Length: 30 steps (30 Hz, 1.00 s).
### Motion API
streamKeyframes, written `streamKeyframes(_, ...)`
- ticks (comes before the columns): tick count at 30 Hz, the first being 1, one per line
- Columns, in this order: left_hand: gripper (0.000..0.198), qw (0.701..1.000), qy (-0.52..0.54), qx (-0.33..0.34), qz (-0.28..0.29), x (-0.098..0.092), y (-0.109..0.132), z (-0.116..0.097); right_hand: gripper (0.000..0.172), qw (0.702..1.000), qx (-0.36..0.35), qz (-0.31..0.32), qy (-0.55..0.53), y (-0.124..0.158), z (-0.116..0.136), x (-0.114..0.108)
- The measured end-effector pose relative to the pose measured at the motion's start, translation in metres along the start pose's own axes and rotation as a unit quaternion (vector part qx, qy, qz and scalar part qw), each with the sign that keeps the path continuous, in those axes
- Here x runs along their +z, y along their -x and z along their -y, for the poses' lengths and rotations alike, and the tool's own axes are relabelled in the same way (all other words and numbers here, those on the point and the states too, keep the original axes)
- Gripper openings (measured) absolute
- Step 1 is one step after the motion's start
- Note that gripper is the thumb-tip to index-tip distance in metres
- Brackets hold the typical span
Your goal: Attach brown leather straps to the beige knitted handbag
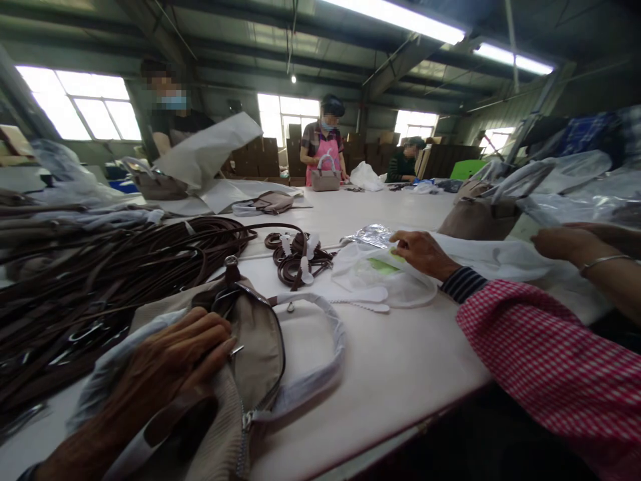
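Note:
A taupe handbag (255, 347) lies on the table in front of me, its zipped top gaping. My left hand (175, 354) rests over it, fingers bent round the edge of the opening. The bag's handle (330, 347) is wrapped in white film and arches to the right. Farther right, my right hand (425, 254) has its fingers curled at the upper rim of a translucent plastic bag (410, 287) with something light green in it. Crinkled silver film (371, 235) lies just beyond those fingertips. White plastic strips (363, 296) lie between the two bags.
Brown straps (200, 240) are heaped at left, and a smaller strap coil (295, 267) sits mid-table. Another taupe handbag (475, 214) stands at right, near a co-worker's hands (565, 242). Several people work across the table; one holds a grey sheet (210, 150).

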<state>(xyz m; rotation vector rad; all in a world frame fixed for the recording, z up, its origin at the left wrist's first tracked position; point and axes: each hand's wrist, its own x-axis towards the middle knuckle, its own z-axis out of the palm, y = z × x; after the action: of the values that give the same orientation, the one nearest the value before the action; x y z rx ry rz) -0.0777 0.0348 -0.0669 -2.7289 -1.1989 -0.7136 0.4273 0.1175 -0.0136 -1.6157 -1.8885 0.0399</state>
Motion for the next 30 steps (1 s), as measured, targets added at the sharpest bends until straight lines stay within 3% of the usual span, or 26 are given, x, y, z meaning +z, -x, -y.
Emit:
streamKeyframes(3,0.041,1.000,0.004,0.000,0.005,-0.002,0.001,-0.007,0.015,0.992,0.014,0.007,-0.124,0.003,0.039,0.001)
streamKeyframes(6,0.040,1.000,-0.004,0.005,0.004,-0.006,-0.002,-0.012,0.028,0.932,0.037,0.119,-0.339,0.014,0.103,0.021)
streamKeyframes(11,0.039,1.000,0.003,-0.006,0.009,-0.014,-0.005,-0.021,0.017,0.823,0.004,0.278,-0.496,0.038,0.218,0.096)
streamKeyframes(13,0.039,1.000,0.007,-0.018,0.004,-0.016,-0.005,-0.023,0.017,0.820,-0.025,0.290,-0.493,0.041,0.242,0.132)
streamKeyframes(16,0.038,1.000,0.000,-0.023,0.000,-0.016,-0.006,-0.024,0.016,0.857,-0.035,0.260,-0.444,0.042,0.251,0.174)
streamKeyframes(19,0.037,1.000,-0.016,-0.002,0.017,-0.015,-0.011,-0.023,0.012,0.875,0.000,0.266,-0.403,0.040,0.246,0.191)
streamKeyframes(24,0.038,0.998,-0.032,0.029,0.055,-0.014,-0.020,-0.019,0.011,0.867,0.029,0.307,-0.392,0.035,0.248,0.188)
streamKeyframes(27,0.038,0.997,-0.040,0.038,0.056,-0.014,-0.024,-0.019,0.013,0.871,-0.004,0.320,-0.373,0.034,0.248,0.185)
streamKeyframes(30,0.034,0.998,-0.031,0.048,0.039,-0.013,-0.027,-0.020,0.011,0.896,-0.054,0.285,-0.337,0.036,0.246,0.183)
